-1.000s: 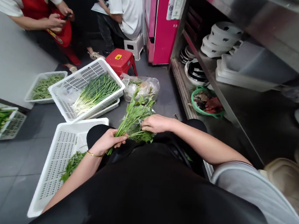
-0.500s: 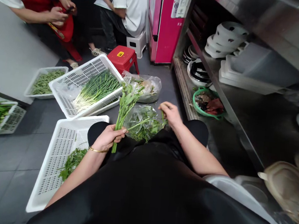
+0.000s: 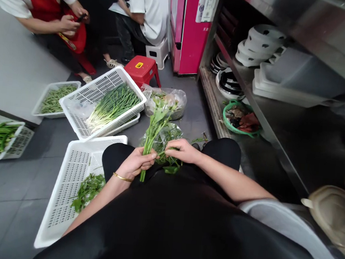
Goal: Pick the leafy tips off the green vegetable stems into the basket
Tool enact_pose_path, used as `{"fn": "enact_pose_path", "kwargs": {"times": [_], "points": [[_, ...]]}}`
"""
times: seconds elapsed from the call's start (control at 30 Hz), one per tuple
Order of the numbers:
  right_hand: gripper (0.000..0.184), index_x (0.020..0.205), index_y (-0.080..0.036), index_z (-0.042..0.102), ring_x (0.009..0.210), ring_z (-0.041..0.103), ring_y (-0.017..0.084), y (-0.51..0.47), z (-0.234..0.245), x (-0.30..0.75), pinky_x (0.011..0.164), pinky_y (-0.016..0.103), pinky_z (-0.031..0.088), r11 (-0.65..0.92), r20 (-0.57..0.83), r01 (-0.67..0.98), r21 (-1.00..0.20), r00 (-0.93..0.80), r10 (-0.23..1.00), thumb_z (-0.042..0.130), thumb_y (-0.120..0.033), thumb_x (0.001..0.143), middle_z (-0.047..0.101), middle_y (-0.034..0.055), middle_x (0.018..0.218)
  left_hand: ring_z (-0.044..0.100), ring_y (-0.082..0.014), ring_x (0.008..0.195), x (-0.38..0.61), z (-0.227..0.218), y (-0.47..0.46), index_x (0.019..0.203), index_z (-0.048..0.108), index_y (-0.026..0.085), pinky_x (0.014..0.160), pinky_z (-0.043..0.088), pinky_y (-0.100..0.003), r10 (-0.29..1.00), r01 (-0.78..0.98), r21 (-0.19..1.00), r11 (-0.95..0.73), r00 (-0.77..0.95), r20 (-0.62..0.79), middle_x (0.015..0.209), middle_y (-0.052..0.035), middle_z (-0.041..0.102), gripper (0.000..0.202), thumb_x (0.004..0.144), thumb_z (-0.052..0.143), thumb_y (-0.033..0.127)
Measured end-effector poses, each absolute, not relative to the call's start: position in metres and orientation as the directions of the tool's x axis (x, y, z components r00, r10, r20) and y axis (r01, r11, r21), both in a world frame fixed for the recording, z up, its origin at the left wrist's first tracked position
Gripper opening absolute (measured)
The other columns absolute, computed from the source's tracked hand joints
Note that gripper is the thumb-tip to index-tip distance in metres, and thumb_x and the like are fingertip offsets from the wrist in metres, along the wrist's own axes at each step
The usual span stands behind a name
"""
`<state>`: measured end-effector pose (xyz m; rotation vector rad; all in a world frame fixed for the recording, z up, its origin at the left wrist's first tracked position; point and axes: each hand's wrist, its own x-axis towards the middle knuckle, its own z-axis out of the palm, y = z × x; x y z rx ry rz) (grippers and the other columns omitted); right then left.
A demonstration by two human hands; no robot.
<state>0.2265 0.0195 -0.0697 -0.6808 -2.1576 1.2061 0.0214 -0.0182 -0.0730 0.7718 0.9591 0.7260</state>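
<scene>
My left hand (image 3: 135, 163), with a gold bangle on the wrist, is closed round a bunch of leafy green stalks (image 3: 154, 128) that stands upright over my lap. My right hand (image 3: 180, 150) is pinched on a thin stem of the greens, close to the left hand. Behind the bunch lies a clear plastic bag of more greens (image 3: 166, 136) between my knees. A white slotted basket (image 3: 68, 177) on the floor by my left arm holds a small heap of picked leaves (image 3: 88, 188).
A tilted white basket of green onions (image 3: 111, 104) stands ahead, with trays of green beans (image 3: 54, 99) at the left. A red stool (image 3: 141, 68) and two other people are farther back. Steel shelves (image 3: 271, 110) with plates and a green strainer (image 3: 241, 119) run along the right.
My right hand, which reached out to the right over the bag half a second ago, has come back to the bunch in my left hand. The bunch stays upright.
</scene>
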Motion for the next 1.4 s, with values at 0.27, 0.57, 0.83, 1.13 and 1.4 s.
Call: {"fn": "enact_pose_path", "kwargs": {"times": [0.27,0.57,0.83,1.13,1.4], "points": [[0.027,0.066,-0.016,0.055,0.043,0.033,0.005,0.034,-0.082,0.261,0.042,0.018,0.026,0.058,0.058,-0.019,-0.998,-0.015,0.998,0.057,-0.040,0.079,0.042,-0.0063,0.052,0.026,0.0007,0.035,0.040,-0.053,-0.005,0.068,0.062,0.010,0.035,0.013,-0.014,0.830,-0.188,0.842,0.505,0.375,-0.414,0.044,0.0065,0.040,0.021,0.064,0.076,0.025],[0.032,0.080,-0.017,0.054,0.067,0.052,0.011,0.057,-0.022,0.311,0.060,0.022,0.038,0.477,0.440,0.428,-0.768,-0.189,0.878,0.040,-0.044,0.090,0.057,0.0019,0.075,0.044,-0.0032,0.040,0.032,-0.065,-0.010,0.103,0.067,0.014,0.034,0.021,-0.018,0.802,-0.029,0.863,0.505,0.386,-0.456,0.087,-0.0087,0.064,0.035,0.074,0.067,0.034],[0.036,0.091,-0.018,0.062,0.059,0.050,0.011,0.054,-0.038,0.277,0.051,0.025,0.023,0.738,0.113,0.673,-0.048,-0.731,0.673,0.035,-0.041,0.093,0.060,0.0059,0.086,0.043,-0.0070,0.035,0.018,-0.068,-0.010,0.099,0.061,0.010,0.034,0.029,-0.019,0.819,-0.104,0.842,0.530,0.320,-0.476,0.056,-0.0028,0.062,0.038,0.074,0.067,0.038],[0.029,0.105,-0.016,0.060,0.084,0.061,0.017,0.019,-0.033,0.296,0.074,0.028,0.045,0.543,0.409,0.647,-0.535,-0.364,0.837,0.046,-0.035,0.089,0.065,0.0094,0.098,0.046,-0.0058,0.042,0.022,-0.080,-0.009,0.078,0.052,0.016,0.036,0.032,-0.015,0.868,-0.239,0.838,0.490,0.226,-0.443,0.057,0.0032,0.056,0.029,0.062,0.075,0.019],[0.035,0.121,-0.017,0.054,0.094,0.062,0.020,0.030,-0.054,0.252,0.076,0.029,0.047,0.583,0.238,0.690,-0.430,-0.536,0.810,0.047,-0.027,0.088,0.064,0.0113,0.113,0.034,-0.0029,0.040,0.027,-0.072,-0.016,0.072,0.050,0.014,0.034,0.022,-0.013,0.854,-0.327,0.801,0.501,0.338,-0.396,0.052,0.0070,0.040,0.022,0.063,0.070,0.013]]}}
